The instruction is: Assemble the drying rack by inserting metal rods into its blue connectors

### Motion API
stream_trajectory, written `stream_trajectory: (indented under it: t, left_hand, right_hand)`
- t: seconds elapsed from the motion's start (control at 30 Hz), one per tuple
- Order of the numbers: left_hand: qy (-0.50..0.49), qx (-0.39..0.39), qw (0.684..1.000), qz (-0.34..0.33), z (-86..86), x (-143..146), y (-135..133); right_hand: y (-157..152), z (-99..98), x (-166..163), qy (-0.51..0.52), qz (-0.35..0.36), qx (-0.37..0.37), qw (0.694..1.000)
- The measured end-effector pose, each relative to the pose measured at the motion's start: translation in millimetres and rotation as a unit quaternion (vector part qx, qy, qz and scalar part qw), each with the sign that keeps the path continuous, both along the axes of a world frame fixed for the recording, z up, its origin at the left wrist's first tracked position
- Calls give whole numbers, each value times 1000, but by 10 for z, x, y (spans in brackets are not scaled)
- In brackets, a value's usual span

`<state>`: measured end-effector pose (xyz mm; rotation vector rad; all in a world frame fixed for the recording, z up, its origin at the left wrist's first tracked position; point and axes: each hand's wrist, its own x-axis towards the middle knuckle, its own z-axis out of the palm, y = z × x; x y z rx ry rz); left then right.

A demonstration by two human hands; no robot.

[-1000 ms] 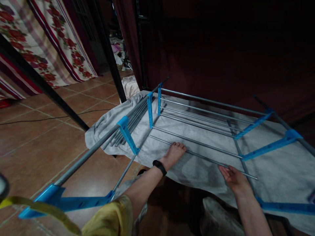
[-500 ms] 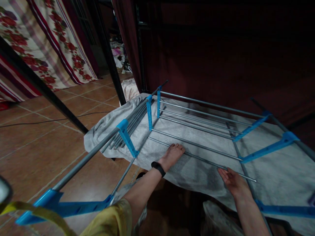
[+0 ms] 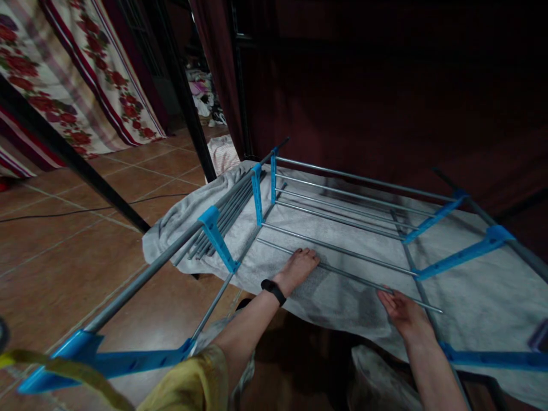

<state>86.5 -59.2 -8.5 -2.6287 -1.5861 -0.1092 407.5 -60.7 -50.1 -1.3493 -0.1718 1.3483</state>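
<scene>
Towel (image 3: 483, 297) lay spread beneath the drying rack (image 3: 458, 257) rails, its edge hanging toward 6 o'clock. Left hand (image 3: 299, 268) pressed wide and flat on it, seemingly pinning the cloth; right hand (image 3: 405, 314), at 4 o'clock from it, was open, fingertips touching the nearest rail

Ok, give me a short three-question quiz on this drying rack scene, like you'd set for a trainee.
1. True or false: the left hand lies flat on the towel.
2. What colour are the brackets on the drying rack? A red, B blue, C yellow.
3. Which wrist wears the black band?
Key: 1 true. 2 B. 3 left.
</scene>
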Motion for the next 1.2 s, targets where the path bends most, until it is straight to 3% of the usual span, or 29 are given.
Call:
stream_trajectory:
  t: [0.87, 1.2]
  left_hand:
    - [-24, -21, 999, -4, 31, -24, 9]
    - [-15, -7, 1000, -10, 26, 32, 23]
  right_hand:
    - [-2, -72, 7, -10, 19, 10, 1000]
    - [6, -5, 6, -6, -18, -5, 1000]
